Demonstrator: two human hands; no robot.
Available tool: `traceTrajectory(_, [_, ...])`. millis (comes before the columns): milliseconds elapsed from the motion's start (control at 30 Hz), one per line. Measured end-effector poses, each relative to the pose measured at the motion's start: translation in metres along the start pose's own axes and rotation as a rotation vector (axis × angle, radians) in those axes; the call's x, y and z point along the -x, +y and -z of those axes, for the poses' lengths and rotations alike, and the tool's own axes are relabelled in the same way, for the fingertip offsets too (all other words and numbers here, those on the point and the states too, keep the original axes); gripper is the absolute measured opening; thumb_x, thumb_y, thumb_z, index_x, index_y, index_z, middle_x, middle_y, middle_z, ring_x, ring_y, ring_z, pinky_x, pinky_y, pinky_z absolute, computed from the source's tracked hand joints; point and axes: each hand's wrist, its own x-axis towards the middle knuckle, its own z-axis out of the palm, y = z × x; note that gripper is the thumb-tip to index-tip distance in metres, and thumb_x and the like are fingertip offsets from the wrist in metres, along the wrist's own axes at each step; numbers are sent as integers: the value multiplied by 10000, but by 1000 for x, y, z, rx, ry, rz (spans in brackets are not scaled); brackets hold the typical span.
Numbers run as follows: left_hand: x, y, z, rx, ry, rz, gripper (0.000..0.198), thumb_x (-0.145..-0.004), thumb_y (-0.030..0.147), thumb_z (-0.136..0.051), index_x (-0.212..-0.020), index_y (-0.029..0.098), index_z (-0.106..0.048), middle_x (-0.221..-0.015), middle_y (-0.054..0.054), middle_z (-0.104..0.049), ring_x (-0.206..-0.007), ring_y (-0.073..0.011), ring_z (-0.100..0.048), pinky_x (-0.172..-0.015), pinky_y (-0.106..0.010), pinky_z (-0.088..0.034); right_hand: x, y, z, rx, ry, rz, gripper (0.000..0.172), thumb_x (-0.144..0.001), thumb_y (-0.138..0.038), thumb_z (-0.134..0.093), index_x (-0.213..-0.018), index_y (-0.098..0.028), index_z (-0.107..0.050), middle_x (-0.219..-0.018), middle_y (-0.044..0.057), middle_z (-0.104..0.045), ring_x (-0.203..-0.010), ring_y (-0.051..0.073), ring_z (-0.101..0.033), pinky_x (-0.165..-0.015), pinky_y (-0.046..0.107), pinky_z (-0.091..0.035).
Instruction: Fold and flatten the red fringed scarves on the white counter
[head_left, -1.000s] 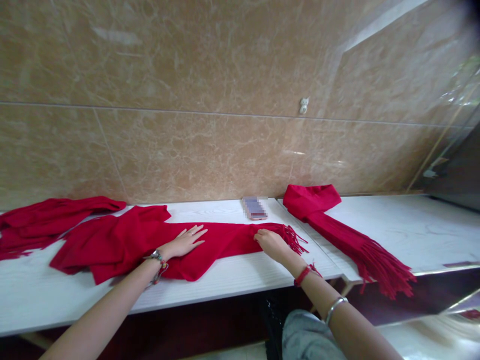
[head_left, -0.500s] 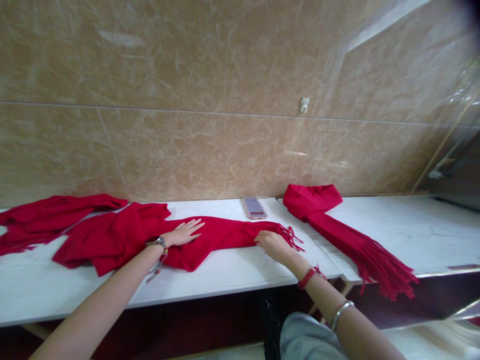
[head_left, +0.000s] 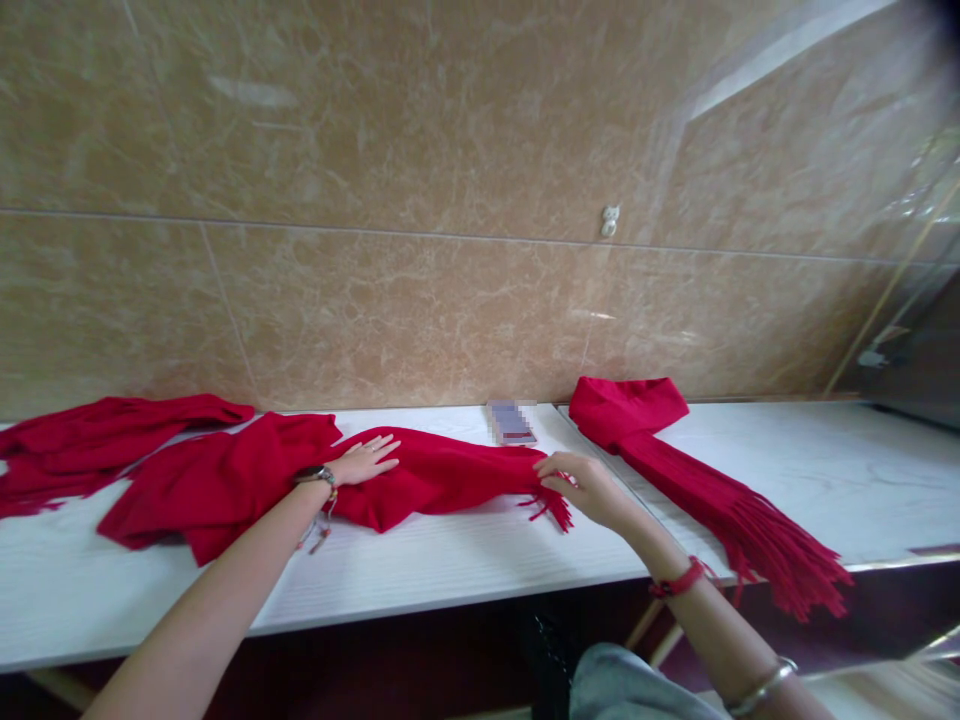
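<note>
A red fringed scarf (head_left: 457,475) lies lengthwise on the white table, its left part bunched in loose folds. My left hand (head_left: 366,461) rests flat on its middle, fingers spread. At the scarf's right end, my right hand (head_left: 583,484) has its fingers curled at the cloth's edge, just above the hanging fringe (head_left: 556,508). Part of that grip is hidden by the hand itself. To the right, a second red scarf (head_left: 675,470) is folded over at the top, with long fringe past the table's front edge. Another crumpled red scarf (head_left: 112,440) lies at the far left.
A phone (head_left: 511,422), blurred out, lies behind the scarf near the wall. The white table (head_left: 450,560) has a seam between two tops. A brown marbled tile wall (head_left: 405,310) rises behind, with a small white figure-shaped hook (head_left: 610,220).
My right hand has moved right to the scarf's end. The fringe there has swung from pointing right to hanging toward me. My left hand has stayed on the cloth.
</note>
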Motion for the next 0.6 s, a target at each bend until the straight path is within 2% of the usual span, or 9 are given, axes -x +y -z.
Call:
traceTrajectory(67, [-3, -7, 2, -5, -21, 27, 597, -870, 546, -246, -1375, 228, -252, -1456, -94, -188, -1334, -223, -155, -1041, -414, -145, 6, -3, 0, -16, -251, 2, 188, -761, -137, -473, -770, -176, -657, -783, 40, -670, -744, 149, -602, -719, 255, -453])
traceTrajectory(133, [-4, -10, 4, -10, -32, 41, 594, -876, 538, -233, -1381, 226, -235, -1462, -88, -169, -1338, -216, -135, -1046, -410, -133, 11, -5, -3, 2, -437, 10, 205, -745, -109, -474, -745, -170, -670, -748, 40, -671, -693, 140, -593, -682, 244, -449])
traceTrajectory(233, [-3, -10, 6, -20, -22, 40, 582, -877, 530, -240, -1378, 235, -242, -1463, -79, -173, -1340, -210, -128, -1049, -406, -125, 13, -6, -6, -1, -534, 0, 210, -746, -119, -482, -756, -172, -685, -752, 38, -676, -686, 135, -586, -674, 237, -439])
traceTrajectory(367, [0, -7, 6, -31, -24, 35, 581, -875, 524, -258, -1382, 242, -229, -1466, -76, -158, -1342, -219, -115, -1053, -419, -112, 6, -9, 0, -137, -620, -38, 183, -751, -194, -514, -806, -172, -688, -744, 18, -679, -660, 123, -586, -619, 207, -429])
traceTrajectory(467, [2, -5, 11, -25, -68, 36, 594, -875, 508, -272, -1391, 220, -209, -1467, -88, -138, -1343, -230, -106, -1054, -427, -118, -6, -9, 2, -129, -578, -63, 210, -783, -244, -483, -744, -166, -674, -658, 11, -658, -610, 129, -581, -581, 213, -423])
traceTrajectory(533, [3, -1, 19, -17, -103, 28, 613, -860, 514, -311, -1383, 204, -240, -1461, -104, -156, -1337, -243, -134, -1048, -425, -149, -17, -7, -1, -10, -416, -136, 277, -825, -264, -424, -710, -166, -656, -598, 13, -634, -579, 138, -574, -573, 228, -421])
traceTrajectory(600, [3, 5, 27, -22, -93, 0, 607, -833, 524, -372, -1345, 202, -335, -1443, -109, -227, -1323, -250, -190, -1042, -410, -183, -30, -2, -9, 146, -187, -204, 285, -846, -248, -392, -750, -169, -648, -677, 34, -654, -653, 151, -593, -631, 238, -429])
